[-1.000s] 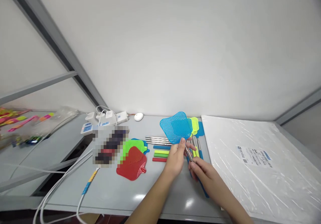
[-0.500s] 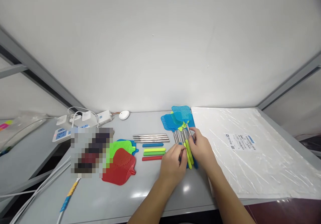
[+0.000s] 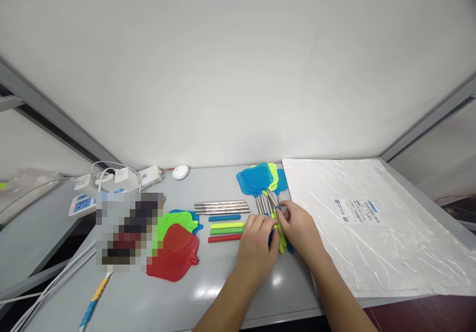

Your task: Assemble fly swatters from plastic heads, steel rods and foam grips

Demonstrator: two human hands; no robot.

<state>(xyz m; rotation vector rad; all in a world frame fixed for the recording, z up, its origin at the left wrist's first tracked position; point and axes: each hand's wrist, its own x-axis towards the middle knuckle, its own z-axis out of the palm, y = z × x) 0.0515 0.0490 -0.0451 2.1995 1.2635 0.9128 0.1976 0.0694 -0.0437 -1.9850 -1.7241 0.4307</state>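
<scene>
Several assembled fly swatters lie in a fanned pile, with blue mesh heads such as the blue swatter head (image 3: 258,177) and a yellow-green swatter head (image 3: 273,173) pointing toward the wall. My left hand (image 3: 258,240) is curled over the handle end of the pile, a dark blue handle showing between its fingers. From the other side, my right hand (image 3: 297,223) pinches a swatter around the top of its handle. Yellow-green handles (image 3: 281,245) stick out between both hands. My fingers partly hide the metal shafts and grips.
Left of my hands lie metal rods (image 3: 222,207), loose coloured handles (image 3: 225,231), and red (image 3: 174,252), green and blue swatter heads. Farther left are a power strip (image 3: 82,204), cables and a blurred patch. A wrapped white package (image 3: 357,243) covers the right side.
The topmost blue swatter has shifted left and down over the pile, uncovering a yellow-green head on its right. My right hand moved slightly lower; my left hand stays at the handles.
</scene>
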